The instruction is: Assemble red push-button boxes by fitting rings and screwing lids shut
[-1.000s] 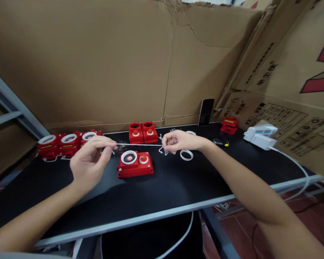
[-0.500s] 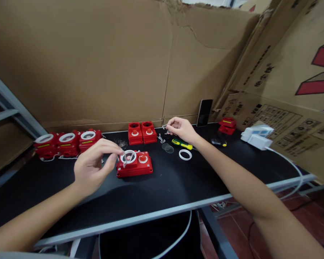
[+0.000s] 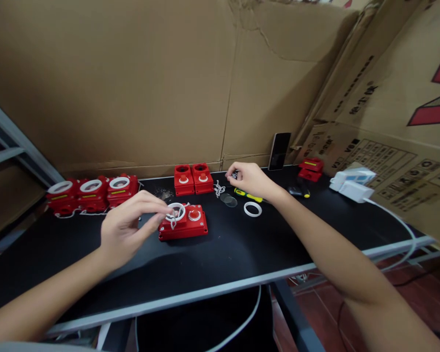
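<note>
My left hand [image 3: 126,230] pinches a small white cord [image 3: 173,221] over the near red box [image 3: 185,230], beside its white ring [image 3: 175,211]. An orange-red button [image 3: 194,214] stands on the right part of that box. Farther back, my right hand [image 3: 250,178] is closed with thumb and forefinger together; what they hold, if anything, is too small to make out. It hovers above the yellow-green screwdriver [image 3: 247,195]. Left of it lie a bundle of white cord [image 3: 219,188] and thin clear discs [image 3: 229,200]. A loose white ring [image 3: 253,209] lies just in front of the screwdriver.
Several red boxes with white rings [image 3: 91,194] stand at the left, and two red boxes [image 3: 193,180] at the back. A phone [image 3: 279,151] leans on the cardboard wall [image 3: 161,88]. White adapters [image 3: 353,185] and a red part [image 3: 310,169] are at the right.
The cord between my left fingertips has shifted slightly and hangs lower over the ring. My right hand has moved a little right, away from the white cord bundle.
</note>
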Tool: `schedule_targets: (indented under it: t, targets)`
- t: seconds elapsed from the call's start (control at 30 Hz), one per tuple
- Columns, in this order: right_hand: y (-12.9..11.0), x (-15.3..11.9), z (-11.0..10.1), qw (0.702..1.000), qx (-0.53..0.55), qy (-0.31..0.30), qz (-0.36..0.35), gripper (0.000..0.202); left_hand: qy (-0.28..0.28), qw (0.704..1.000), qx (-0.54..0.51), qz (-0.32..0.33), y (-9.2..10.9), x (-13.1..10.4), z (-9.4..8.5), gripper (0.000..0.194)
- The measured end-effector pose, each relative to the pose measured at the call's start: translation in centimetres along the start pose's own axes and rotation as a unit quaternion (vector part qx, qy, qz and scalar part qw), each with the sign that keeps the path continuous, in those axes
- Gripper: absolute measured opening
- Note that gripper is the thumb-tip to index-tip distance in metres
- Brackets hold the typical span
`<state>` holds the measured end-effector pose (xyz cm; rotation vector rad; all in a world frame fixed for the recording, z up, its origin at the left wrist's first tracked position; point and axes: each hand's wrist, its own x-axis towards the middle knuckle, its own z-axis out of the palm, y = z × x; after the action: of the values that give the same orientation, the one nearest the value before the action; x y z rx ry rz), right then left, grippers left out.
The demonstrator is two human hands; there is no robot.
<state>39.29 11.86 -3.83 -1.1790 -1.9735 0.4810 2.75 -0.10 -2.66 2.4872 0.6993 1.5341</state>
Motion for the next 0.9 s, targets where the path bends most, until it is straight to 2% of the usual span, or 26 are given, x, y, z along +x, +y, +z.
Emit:
schedule_targets:
  t: [0.13, 0.27, 0.4, 0.47, 0.6, 0.7, 0.8, 0.9]
  targets:
    - [-0.7, -0.1, -0.1, 0.999, -0.016, 0.013, -0.033, 0.009, 0.0, 0.999, 0.033, 0.01, 0.0, 0.1, 0.0, 0.018]
    - [-1.8, -0.8, 0.9, 0.998, 0.001, 0.003, -0.057, 0.006, 0.002, 0.999, 0.046, -0.001, 0.3, 0.3, 0.3, 0.016]
    - [-3.6, -2.2, 2.8, 0.995, 0.035, -0.048, -0.077, 0.003, -0.03, 0.998, 0.002, -0.052, 0.3, 0.2, 0.7, 0.013]
    - [-4.5, -2.9, 3.7, 0.989, 0.065, -0.093, -0.093, 0.006, -0.039, 0.995, -0.001, -0.088, 0.2, 0.1, 1.0, 0.012]
    - [-5.7, -3.9, 5.0, 0.972, 0.118, -0.159, -0.123, 0.008, -0.033, 0.986, -0.053, -0.153, 0.1, 0.2, 1.3, 0.017]
    - [-6.2, -4.3, 5.5, 0.964, 0.166, -0.18, -0.104, 0.009, -0.027, 0.973, -0.131, -0.186, 0.2, 0.3, 1.1, 0.026]
    - [-7.0, -5.0, 6.0, 0.938, 0.272, -0.198, -0.08, 0.017, -0.03, 0.962, -0.189, -0.195, 0.5, 0.3, 0.8, 0.03]
    - [-8.2, -5.9, 6.4, 0.897, 0.37, -0.227, -0.084, 0.023, -0.027, 0.952, -0.237, -0.192, 1.0, 0.2, 0.8, 0.029]
